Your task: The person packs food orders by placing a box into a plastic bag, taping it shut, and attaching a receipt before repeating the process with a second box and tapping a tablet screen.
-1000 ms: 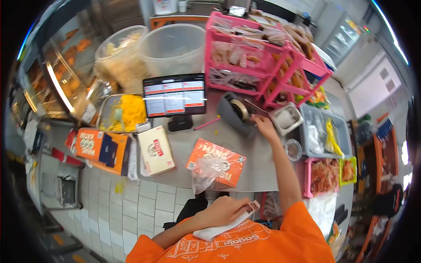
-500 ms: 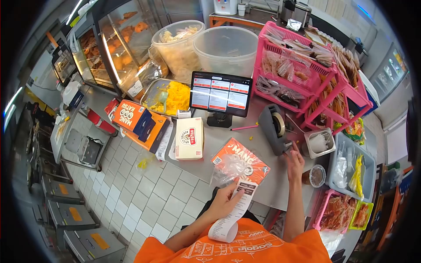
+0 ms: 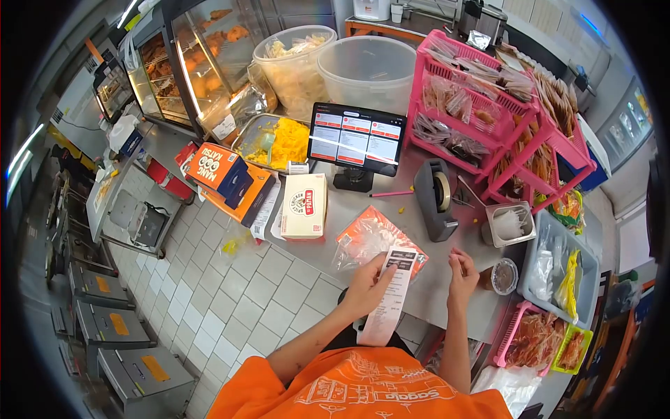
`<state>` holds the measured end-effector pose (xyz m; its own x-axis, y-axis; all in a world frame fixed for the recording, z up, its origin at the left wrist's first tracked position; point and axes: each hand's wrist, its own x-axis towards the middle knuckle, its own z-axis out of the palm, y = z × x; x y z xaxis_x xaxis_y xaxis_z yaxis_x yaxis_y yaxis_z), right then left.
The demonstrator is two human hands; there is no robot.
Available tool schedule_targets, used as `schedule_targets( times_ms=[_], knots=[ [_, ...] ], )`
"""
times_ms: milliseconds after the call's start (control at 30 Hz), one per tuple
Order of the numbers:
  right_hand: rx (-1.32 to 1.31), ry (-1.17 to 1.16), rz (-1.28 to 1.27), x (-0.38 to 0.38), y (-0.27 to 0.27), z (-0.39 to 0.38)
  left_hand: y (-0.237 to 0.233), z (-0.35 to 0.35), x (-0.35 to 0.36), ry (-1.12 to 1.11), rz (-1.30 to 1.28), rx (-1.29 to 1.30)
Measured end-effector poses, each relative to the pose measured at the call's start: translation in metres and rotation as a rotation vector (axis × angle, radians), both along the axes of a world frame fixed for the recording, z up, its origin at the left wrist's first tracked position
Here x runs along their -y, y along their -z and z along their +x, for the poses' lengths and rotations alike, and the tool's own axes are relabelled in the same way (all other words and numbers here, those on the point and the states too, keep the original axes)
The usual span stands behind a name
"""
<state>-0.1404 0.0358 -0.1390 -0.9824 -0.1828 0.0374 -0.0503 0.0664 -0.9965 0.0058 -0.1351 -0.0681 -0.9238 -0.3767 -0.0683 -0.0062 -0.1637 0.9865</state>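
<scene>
bare grey counter (image 3: 431, 300) gives a hand room between the orange box (image 3: 370, 222) and the cup (image 3: 503, 276), narrowing beside the tape dispenser (image 3: 434, 206). the pink rack (image 3: 457, 101) walls off the back right, the tablet (image 3: 357, 143) blocks the middle, and the receipt (image 3: 388, 307) overhangs the front edge.

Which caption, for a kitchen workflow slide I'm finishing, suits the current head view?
Left hand holds a printed receipt; right hand is near the tape dispenser.
</scene>
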Motion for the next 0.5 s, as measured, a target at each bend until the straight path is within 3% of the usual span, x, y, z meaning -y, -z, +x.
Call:
schedule_targets(
  times_ms=[133, 200, 233, 367, 433, 500],
  knots=[
    [0.040, -0.073, 0.006, -0.010, -0.065, 0.023, 0.011, -0.012, -0.022, -0.039, 0.218, -0.143],
    [0.145, -0.141, -0.080, -0.015, -0.093, 0.031, 0.028, -0.020, -0.033, -0.166, 0.001, -0.090],
    [0.151, -0.175, -0.123, -0.017, -0.106, 0.037, 0.013, -0.019, -0.030, -0.083, 0.044, 0.048],
    [0.150, -0.254, -0.251, -0.010, -0.140, 0.055, -0.006, -0.032, -0.032, 0.004, 0.363, -0.090],
    [0.261, -0.354, -0.309, -0.006, -0.147, 0.060, -0.008, -0.035, -0.029, 0.000, 0.131, -0.140],
    [0.297, -0.353, -0.299, 0.003, -0.141, 0.062, 0.001, -0.037, -0.027, 0.002, 0.112, -0.136]
  ],
)
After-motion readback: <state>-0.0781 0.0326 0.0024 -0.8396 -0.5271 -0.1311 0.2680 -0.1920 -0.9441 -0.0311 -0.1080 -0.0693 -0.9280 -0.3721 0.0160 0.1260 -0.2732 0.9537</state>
